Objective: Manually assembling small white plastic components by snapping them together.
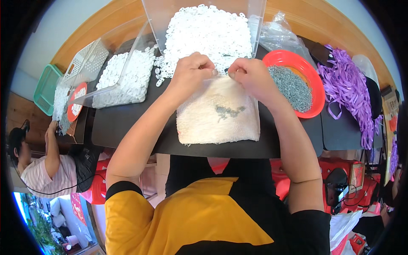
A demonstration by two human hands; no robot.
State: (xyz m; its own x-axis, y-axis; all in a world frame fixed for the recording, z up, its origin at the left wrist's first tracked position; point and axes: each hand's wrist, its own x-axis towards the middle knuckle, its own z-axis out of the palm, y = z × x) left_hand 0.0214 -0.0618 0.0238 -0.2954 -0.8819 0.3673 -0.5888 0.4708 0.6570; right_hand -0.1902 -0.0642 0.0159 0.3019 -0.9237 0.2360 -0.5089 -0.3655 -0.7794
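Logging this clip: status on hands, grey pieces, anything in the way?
Left hand, right hand: fingers curled near far edge of cloth, grip unclear. Grey pieces clustered on cloth. Nothing visibly blocking; plastic bin beyond.

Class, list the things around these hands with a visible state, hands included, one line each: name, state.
Left hand: pinched, contents unclear
Right hand: pinched, contents unclear
Cream cloth: laid out flat, some grey pins on it
Red bowl: open, holding many grey pins
Far clear bin: open, filled with white pieces
Purple ribbons: loosely heaped, tangled
Clear plastic bag: crumpled
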